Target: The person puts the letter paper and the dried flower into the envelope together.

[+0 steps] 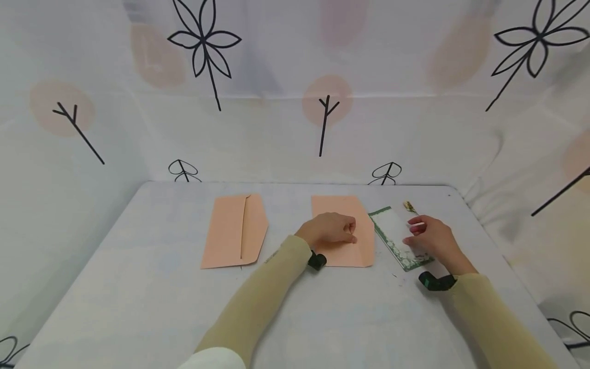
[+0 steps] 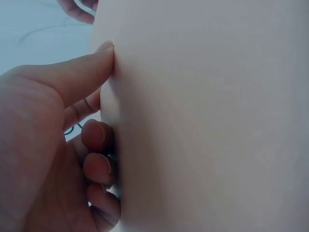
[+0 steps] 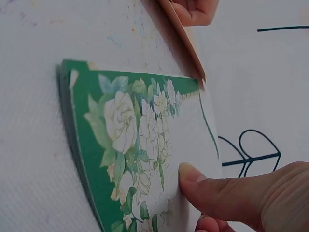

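Note:
My left hand (image 1: 331, 228) reaches over the middle peach envelope (image 1: 364, 251). Its thumb and index tips come together at the paper, with the other fingers curled in against it in the left wrist view. My right hand (image 1: 435, 241) bends over a white card (image 1: 392, 230) with a green floral border. In the right wrist view, the thumb (image 3: 203, 191) lies over the card's printed face, and its other fingers are mostly hidden. From above, thumb and index tips look apart. A small gold piece with a thin stem (image 1: 408, 206) shows beyond the right fingers.
Another peach envelope (image 1: 221, 233), its flap at the right, lies on the white table (image 1: 138, 297) to the left. A patterned white cloth (image 1: 276, 138) hangs behind the table. Each wrist wears a small black camera.

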Tool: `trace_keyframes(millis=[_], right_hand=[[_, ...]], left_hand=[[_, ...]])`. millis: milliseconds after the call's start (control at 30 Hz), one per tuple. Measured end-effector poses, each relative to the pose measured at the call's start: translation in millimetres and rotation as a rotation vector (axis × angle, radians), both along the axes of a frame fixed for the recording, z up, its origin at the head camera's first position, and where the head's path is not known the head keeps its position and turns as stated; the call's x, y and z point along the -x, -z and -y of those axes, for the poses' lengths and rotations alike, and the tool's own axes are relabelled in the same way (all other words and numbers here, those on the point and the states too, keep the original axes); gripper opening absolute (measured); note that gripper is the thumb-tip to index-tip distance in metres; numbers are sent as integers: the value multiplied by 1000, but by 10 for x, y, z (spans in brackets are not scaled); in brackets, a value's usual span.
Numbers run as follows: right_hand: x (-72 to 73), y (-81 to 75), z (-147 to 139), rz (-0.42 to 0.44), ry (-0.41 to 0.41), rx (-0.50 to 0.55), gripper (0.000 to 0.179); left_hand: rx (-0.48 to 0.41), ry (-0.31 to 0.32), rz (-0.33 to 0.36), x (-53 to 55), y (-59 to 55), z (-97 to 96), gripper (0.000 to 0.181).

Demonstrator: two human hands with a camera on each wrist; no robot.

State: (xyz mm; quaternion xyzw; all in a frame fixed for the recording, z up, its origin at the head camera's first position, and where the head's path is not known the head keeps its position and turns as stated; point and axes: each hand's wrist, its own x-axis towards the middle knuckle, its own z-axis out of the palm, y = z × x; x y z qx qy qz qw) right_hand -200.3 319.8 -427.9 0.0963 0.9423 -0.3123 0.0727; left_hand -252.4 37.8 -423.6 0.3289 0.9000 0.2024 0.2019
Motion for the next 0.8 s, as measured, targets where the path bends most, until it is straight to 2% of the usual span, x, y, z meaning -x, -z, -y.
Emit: trace_keyframes(millis=[200,367,567,800], right_hand=[[7,-34,9,67,-9,18,55],[0,-17,-25,119,-12,22,57],[-2,12,-53,110,-18,16,57],[-41,16,-76,59,-34,1,53]], left_hand=[[8,-3,-2,-4,19,0,23],[12,-21,-55,-4,83,-29,22],[7,-51,-145,6,127,-65,25],[-28,-83,-185,-6,61,-69,23]])
